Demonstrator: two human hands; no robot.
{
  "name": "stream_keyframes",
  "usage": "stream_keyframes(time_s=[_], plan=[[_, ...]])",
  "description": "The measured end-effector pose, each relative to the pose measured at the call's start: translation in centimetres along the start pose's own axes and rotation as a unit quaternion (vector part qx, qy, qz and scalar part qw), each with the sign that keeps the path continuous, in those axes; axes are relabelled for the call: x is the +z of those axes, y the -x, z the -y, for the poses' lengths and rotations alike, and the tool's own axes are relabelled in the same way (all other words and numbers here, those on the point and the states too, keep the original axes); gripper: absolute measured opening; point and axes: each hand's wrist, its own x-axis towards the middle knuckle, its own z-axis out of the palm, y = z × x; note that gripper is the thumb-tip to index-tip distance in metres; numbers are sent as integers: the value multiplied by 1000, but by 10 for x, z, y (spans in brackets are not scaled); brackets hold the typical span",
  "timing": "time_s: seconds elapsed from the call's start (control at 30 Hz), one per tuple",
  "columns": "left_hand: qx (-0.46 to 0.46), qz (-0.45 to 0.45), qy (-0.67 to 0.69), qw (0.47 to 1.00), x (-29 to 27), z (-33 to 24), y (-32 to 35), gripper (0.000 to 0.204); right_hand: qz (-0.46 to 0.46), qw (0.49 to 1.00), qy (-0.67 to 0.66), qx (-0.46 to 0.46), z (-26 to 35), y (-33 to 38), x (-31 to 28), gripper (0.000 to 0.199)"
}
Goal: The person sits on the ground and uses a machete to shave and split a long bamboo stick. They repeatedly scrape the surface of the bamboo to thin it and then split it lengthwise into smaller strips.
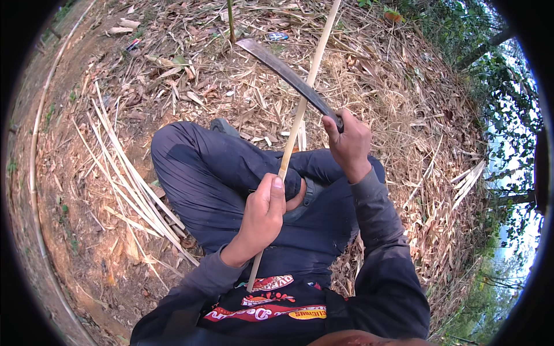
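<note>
A long pale strip of split wood or bamboo (pixel 311 75) slants from my lap up past the top of the view. My left hand (pixel 262 213) is closed around its lower part, thumb along the strip, and its lower end shows by my shirt. In my right hand (pixel 350 141) is a machete (pixel 283 72) with a dark, slightly curved blade pointing to the upper left. The handle is mostly hidden by my fingers. The blade crosses the strip well above my left hand; whether they touch, I cannot tell.
I sit cross-legged on ground littered with wood shavings (pixel 236 104). A bundle of pale strips (pixel 133 196) lies to my left, and a smaller pile (pixel 468 181) at the far right. A thin upright stem (pixel 231 20) stands ahead. One long pole (pixel 36 167) curves along the left edge.
</note>
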Motion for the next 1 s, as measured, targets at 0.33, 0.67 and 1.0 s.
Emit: stream_keyframes(time_s=[0.33, 0.67, 1.0], plan=[[-37, 51, 19, 998, -17, 9, 7, 37, -40, 991, 118, 42, -61, -43, 5, 54], [-66, 83, 28, 994, -36, 7, 4, 36, 50, 983, 116, 133, -105, -76, -14, 60], [-35, 57, -54, 996, -35, 8, -29, 30, -18, 968, 80, -238, -27, -37, 0, 62]])
